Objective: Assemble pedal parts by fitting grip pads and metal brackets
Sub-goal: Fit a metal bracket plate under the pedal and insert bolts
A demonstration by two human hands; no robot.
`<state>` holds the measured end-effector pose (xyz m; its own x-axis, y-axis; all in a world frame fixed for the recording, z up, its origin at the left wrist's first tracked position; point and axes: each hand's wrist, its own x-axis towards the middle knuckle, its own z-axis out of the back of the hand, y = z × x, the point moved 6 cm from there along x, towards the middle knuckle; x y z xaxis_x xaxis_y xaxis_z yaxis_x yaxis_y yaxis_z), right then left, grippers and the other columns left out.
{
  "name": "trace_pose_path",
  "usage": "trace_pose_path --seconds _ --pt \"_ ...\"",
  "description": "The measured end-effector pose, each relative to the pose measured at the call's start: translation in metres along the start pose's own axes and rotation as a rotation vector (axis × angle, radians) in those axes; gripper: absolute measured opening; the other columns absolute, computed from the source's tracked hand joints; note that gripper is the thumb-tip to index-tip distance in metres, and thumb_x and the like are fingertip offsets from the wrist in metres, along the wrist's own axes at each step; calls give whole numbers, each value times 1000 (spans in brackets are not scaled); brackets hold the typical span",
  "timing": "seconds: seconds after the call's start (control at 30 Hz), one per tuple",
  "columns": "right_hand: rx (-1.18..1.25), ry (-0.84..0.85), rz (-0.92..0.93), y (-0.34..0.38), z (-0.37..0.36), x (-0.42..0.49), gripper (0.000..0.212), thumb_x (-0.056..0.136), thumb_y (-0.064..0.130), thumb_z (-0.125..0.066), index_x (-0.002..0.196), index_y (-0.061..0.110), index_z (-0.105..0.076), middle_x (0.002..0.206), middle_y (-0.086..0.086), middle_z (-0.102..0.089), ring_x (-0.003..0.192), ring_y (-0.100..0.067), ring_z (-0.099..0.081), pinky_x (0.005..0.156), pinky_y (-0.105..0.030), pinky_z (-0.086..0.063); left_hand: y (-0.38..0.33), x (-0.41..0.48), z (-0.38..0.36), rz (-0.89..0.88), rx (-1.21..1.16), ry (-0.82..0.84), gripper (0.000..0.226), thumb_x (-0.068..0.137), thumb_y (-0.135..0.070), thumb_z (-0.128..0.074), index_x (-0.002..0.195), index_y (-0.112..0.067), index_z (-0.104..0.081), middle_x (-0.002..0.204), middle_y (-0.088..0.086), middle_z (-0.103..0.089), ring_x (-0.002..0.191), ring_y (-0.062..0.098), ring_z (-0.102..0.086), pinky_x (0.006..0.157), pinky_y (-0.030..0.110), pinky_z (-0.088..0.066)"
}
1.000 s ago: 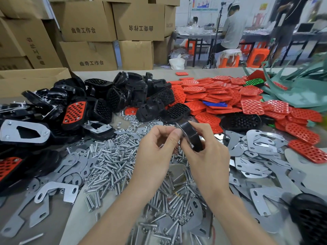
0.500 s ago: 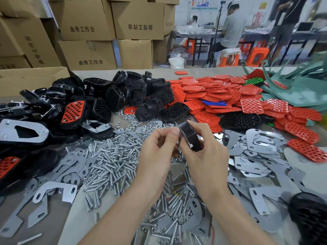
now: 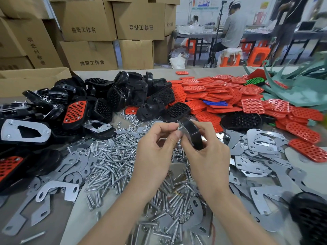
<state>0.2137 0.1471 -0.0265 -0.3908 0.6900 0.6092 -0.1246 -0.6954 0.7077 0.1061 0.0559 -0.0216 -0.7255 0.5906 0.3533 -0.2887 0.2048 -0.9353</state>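
My right hand [image 3: 207, 156] grips a black pedal body [image 3: 193, 133] held on edge above the table, a metal bracket [image 3: 184, 131] against its left face. My left hand [image 3: 155, 149] pinches a small bolt end or nut [image 3: 178, 128] sticking out of that bracket with thumb and forefinger. Below the hands lies a heap of silver bolts [image 3: 113, 161]. Loose metal brackets [image 3: 261, 144] spread to the right. Red grip pads [image 3: 221, 92] pile up behind, black pedal bodies [image 3: 123, 92] to the back left.
Assembled pedals with red pads [image 3: 75, 110] and a bracket-side-up one [image 3: 23, 131] lie at left. Cardboard boxes [image 3: 88, 20] stack behind the table. Teal sheet scraps [image 3: 300, 89] sit at the far right. People work at tables in the background [image 3: 233, 27].
Both hands stay in place with the pedal; the left fingers have shifted slightly on the small fastener at the bracket. The view has dipped a little.
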Motion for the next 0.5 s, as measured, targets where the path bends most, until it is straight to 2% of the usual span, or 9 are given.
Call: trace_pose_path --seconds 0.13,0.4,0.5 --pt "-9 0 -2 0 -1 0 25 86 57 -55 109 50 -47 99 35 -62 67 -9 -63 62 -28 -50 -1 -1 3 -26 76 -23 9 95 -21 -71 97 -29 -71 93 -14 -75 89 4 -71 81 22 -57" --pt "-15 9 -18 1 0 -1 26 85 60 -51 109 52 -46 103 41 -59 74 -4 -64 64 -26 -51 -2 -4 -1 10 25 -39 4 94 -24 -70 96 -22 -71 87 -10 -74 78 4 -69 71 17 -53" --pt "-11 16 -25 0 0 -1 24 89 50 -62 108 50 -49 102 39 -59 76 -4 -64 63 -25 -50 -3 -4 -2 22 -8 -25 6 95 -25 -68 94 -19 -71 82 -9 -73 74 2 -66 69 16 -51"
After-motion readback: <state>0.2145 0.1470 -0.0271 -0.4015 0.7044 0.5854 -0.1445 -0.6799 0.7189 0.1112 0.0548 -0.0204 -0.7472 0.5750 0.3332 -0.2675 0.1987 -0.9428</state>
